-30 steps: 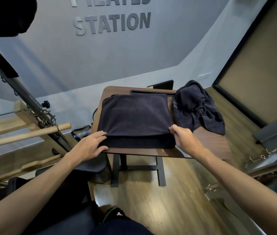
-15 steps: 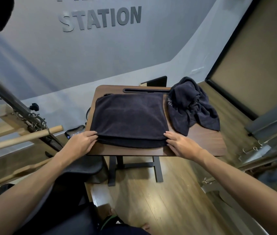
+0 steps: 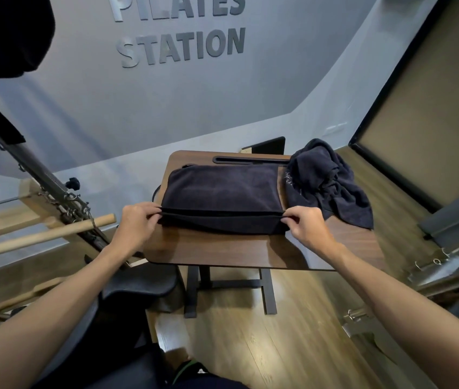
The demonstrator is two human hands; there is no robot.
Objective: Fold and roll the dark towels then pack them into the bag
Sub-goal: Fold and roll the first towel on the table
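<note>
Left hand and right hand forward, arms extended, fingers pinched, knuckles up.

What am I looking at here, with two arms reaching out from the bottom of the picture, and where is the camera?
No machine here: these are a person's own bare arms. The camera sits on the person's head and looks forward and down, so the arms enter from the bottom and the wide lens bends the room's lines.

In front stands a small brown wooden table on a dark metal base. On it lies a dark folded towel, spread flat. The left hand pinches its near left corner and the right hand pinches its near right corner, lifting the top layer's near edge slightly. Further right on the table lies a second dark towel, crumpled in a heap.

The grey wall behind carries raised letters reading PILATES STATION, and wooden bars of exercise equipment show at the left. I cannot make out a bag for certain.
</note>
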